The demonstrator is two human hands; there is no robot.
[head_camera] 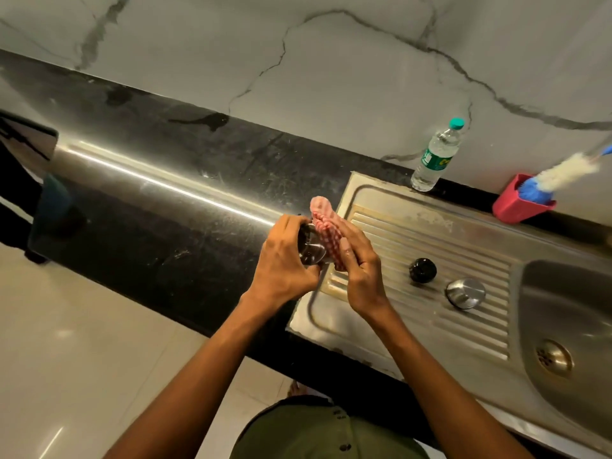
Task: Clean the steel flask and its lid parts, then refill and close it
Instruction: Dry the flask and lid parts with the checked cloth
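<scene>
My left hand (286, 260) grips the steel flask (311, 248), mostly hidden by the fingers, above the left edge of the drainboard (427, 246). My right hand (359, 263) holds a red-and-white checked cloth (326, 226) pressed against the flask. A black inner lid part (423, 270) and a steel cap (465, 293) lie on the drainboard to the right of my hands.
A clear water bottle with a green cap (437, 155) stands at the back of the drainboard. A red holder (520, 203) with a white-and-blue bottle brush (563, 175) sits at the back right. The sink basin (569, 326) is at right. A black countertop (185, 200) stretches left.
</scene>
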